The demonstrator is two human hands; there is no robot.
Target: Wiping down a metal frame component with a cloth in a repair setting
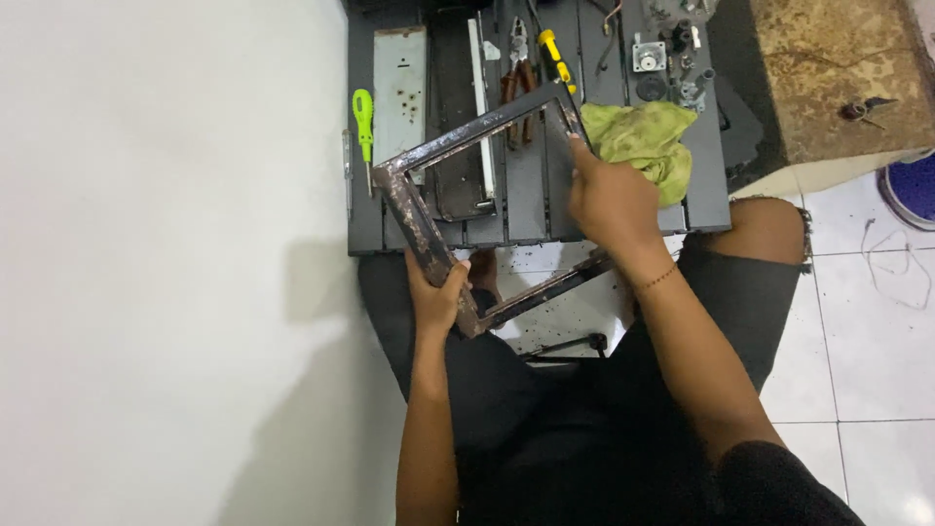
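Rusty metal frame (421, 219), rectangular, dark and flaking, is held tilted above a black slatted platform (526, 209) and the person's lap. The left hand (435, 292) is clamped around its near left bar, fingers curled tight. Left of the frame lies a green-handled screwdriver (362, 117) beside a grey metal plate (399, 93). The right hand (609, 200) grips the frame's far right bar, fingers closed. Behind it sit pliers (516, 63), a crumpled yellow-green rag (648, 141) and small metal parts (667, 58).
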